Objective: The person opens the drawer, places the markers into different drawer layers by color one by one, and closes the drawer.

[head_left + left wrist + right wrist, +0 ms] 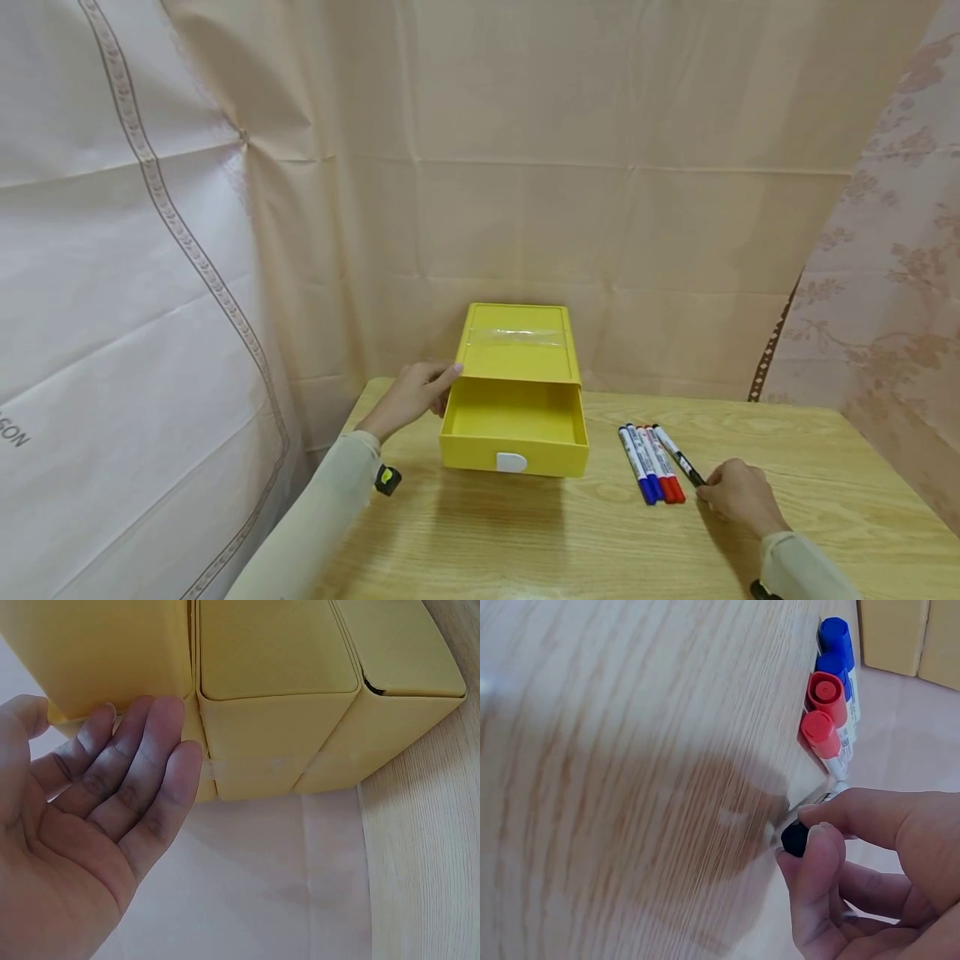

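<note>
A yellow drawer unit (517, 358) stands on the table with its top drawer (472, 454) pulled out, a white tab on the drawer front. My left hand (416, 392) is at the unit's left side, thumb at the upper edge; in the left wrist view its loosely extended fingers (161, 724) lie against the yellow side wall. On the right, my right hand (742, 496) pinches a black marker (681, 457) by its black cap (795, 838) between thumb and index finger. Two red markers (663, 462) and two blue markers (637, 462) lie side by side left of it.
The wooden table (495, 542) extends in front of the unit and on both sides. A beige cloth (525, 192) hangs behind it, a white cloth (135, 350) to the left and a floral cloth (900, 333) to the right. Clear tape crosses the unit's top.
</note>
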`<state>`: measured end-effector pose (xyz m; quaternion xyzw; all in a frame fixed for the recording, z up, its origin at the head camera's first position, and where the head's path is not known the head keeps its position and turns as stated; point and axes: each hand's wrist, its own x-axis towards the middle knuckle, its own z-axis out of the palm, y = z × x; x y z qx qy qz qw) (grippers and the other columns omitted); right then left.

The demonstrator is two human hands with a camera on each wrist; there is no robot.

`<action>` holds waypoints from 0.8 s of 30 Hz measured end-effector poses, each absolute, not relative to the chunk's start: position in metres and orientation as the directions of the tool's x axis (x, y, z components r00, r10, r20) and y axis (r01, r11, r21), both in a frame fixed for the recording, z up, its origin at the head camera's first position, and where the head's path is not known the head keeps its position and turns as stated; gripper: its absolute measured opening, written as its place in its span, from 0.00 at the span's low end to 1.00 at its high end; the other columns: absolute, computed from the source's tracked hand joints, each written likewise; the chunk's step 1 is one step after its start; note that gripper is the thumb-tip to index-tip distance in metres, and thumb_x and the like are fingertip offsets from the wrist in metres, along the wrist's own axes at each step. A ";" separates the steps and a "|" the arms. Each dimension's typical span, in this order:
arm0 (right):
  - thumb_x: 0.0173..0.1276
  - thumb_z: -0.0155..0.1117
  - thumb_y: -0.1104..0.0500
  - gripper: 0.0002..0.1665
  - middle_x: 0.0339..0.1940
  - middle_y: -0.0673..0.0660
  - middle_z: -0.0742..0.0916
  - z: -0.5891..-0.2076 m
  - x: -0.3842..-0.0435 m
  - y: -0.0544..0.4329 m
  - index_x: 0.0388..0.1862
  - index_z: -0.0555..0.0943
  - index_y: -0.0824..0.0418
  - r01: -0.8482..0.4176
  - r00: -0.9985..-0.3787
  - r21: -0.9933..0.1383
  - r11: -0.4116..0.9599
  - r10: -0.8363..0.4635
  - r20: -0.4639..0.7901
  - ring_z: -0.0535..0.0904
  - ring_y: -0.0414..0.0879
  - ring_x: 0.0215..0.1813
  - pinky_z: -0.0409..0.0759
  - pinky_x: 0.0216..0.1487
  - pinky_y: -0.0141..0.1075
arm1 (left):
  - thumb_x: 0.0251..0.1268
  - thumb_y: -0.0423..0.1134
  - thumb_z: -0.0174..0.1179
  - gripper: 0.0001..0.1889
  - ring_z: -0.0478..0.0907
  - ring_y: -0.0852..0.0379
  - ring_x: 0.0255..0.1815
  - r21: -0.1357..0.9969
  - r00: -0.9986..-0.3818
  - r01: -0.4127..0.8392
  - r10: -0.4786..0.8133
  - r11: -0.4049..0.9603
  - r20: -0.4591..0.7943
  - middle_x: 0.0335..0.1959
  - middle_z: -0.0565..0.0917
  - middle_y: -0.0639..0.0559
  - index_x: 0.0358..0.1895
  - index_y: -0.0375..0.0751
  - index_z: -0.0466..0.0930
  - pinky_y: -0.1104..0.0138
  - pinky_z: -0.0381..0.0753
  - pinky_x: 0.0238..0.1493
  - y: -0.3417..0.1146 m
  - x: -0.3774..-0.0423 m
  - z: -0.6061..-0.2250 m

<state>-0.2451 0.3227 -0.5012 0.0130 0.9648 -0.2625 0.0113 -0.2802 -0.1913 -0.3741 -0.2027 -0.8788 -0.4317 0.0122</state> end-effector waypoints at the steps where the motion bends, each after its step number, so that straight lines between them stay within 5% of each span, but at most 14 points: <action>1: 0.60 0.73 0.61 0.06 0.17 0.47 0.82 -0.501 -0.245 0.324 0.27 0.88 0.63 0.031 -0.999 -0.510 0.860 0.018 -0.029 0.76 0.46 0.25 0.72 0.27 0.39 | 0.81 0.61 0.47 0.28 0.83 0.48 0.27 0.755 -0.918 0.365 0.345 0.545 0.195 0.29 0.84 0.49 0.45 0.40 0.87 0.57 0.86 0.36 -0.191 -0.280 -0.374; 24: 0.67 0.70 0.59 0.09 0.26 0.53 0.86 -0.489 -0.244 0.322 0.35 0.88 0.66 0.023 -1.000 -0.560 0.828 0.026 -0.003 0.78 0.47 0.29 0.74 0.31 0.40 | 0.81 0.61 0.47 0.29 0.83 0.50 0.27 0.746 -0.920 0.367 0.338 0.556 0.201 0.28 0.84 0.50 0.42 0.40 0.86 0.58 0.85 0.36 -0.192 -0.281 -0.375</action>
